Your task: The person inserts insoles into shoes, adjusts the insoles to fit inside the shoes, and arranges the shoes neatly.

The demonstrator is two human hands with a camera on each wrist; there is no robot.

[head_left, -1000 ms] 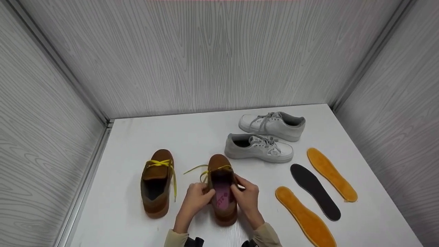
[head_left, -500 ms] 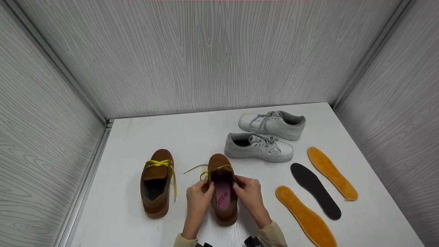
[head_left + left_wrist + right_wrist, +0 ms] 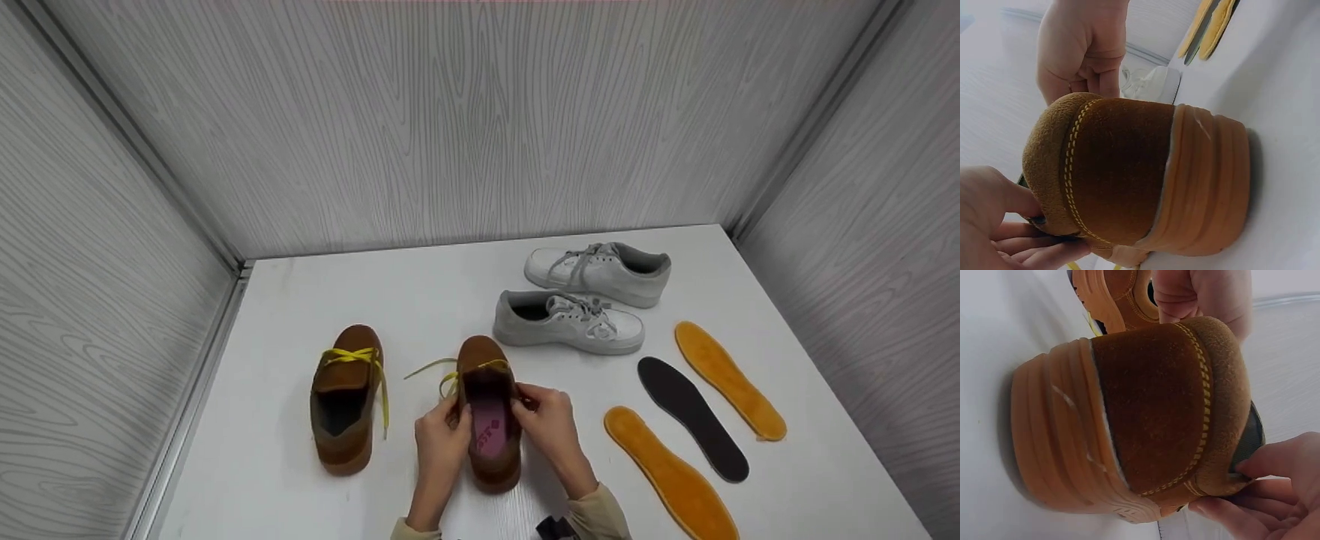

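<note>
A brown suede shoe (image 3: 480, 355) with yellow laces stands on the table, toe pointing away. Inside it lies a pink insole (image 3: 491, 439) with printed marks. My left hand (image 3: 442, 439) pinches the left rim of the shoe's opening between thumb and fingers, the thumb just inside. On the opposite side, my right hand (image 3: 549, 424) pinches the right rim the same way. Both wrist views show the shoe's heel (image 3: 1123, 169) close up, its thick sole resting on the table. The front of the insole is hidden in the dark toe.
The matching brown shoe (image 3: 346, 442) stands to the left. Two white sneakers (image 3: 570, 330) sit at the back right. Two orange insoles (image 3: 671, 476) and a black insole (image 3: 694, 420) lie on the right of the white table (image 3: 360, 292), which has grey wood-grain walls around it.
Both hands keep their places on the shoe's rim, with small shifts of the fingers. The left forearm has swung somewhat to the right. The shoe has hardly moved.
</note>
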